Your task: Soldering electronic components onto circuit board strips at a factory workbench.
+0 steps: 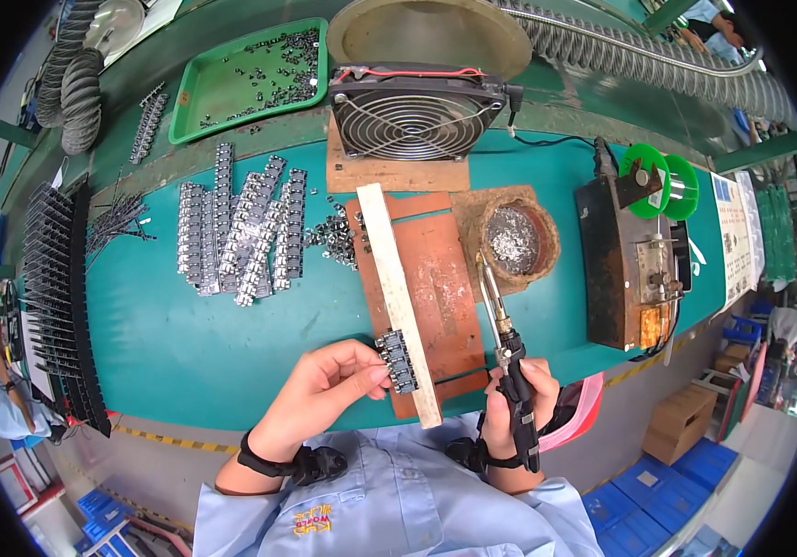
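Note:
My left hand (324, 385) pinches the edge of a short strip of small dark circuit boards (399, 360) between thumb and fingers. The strip rests against a pale wooden bar (397, 288), which lies lengthwise over a reddish-brown board (440, 297). My right hand (536, 390) is closed around the black handle of a soldering iron (516, 395). Its metal tip points away from me and reaches the near left rim of a round pot (554, 249) with silvery scraps inside. Whether the tip touches the rim I cannot tell.
Several board strips (248, 232) and loose small parts (334, 237) lie left of the bar. Behind stand a fan (417, 121) and a green tray (204, 84) of parts. A solder feeder (614, 260) with a green spool (644, 176) is right; a black rack (83, 306), left.

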Demonstrator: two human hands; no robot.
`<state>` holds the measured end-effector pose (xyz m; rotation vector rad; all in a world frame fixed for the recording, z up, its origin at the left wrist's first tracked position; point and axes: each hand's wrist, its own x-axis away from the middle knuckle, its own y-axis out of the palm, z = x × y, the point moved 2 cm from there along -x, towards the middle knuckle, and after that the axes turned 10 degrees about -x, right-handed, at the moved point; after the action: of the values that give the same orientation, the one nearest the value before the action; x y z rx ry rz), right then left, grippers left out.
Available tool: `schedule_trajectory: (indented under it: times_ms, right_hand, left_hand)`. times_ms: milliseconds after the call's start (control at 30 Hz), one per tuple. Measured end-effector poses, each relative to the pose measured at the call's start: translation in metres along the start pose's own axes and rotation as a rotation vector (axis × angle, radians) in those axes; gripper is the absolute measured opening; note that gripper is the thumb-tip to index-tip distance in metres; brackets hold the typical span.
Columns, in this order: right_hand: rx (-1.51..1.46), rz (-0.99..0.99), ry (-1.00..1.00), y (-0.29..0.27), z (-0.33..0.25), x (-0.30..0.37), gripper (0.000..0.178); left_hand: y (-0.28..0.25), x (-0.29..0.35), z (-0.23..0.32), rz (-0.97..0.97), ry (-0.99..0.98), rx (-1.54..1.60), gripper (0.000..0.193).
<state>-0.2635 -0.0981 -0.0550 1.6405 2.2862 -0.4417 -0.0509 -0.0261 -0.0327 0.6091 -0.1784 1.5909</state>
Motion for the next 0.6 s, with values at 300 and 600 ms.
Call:
schedule_trajectory:
  times_ms: [300,600]
  right_hand:
    - [0.018,-0.003,0.016,0.000,-0.001,-0.001,0.045]
    - [-0.164,-0.057,0.031,-0.013,-0.015,-0.004,0.039]
  left_hand:
    - [0.001,-0.001,0.002,0.020,-0.007,0.018,0.012]
    - [-0.001,-0.002,0.001,0.007,-0.014,0.048,0.011]
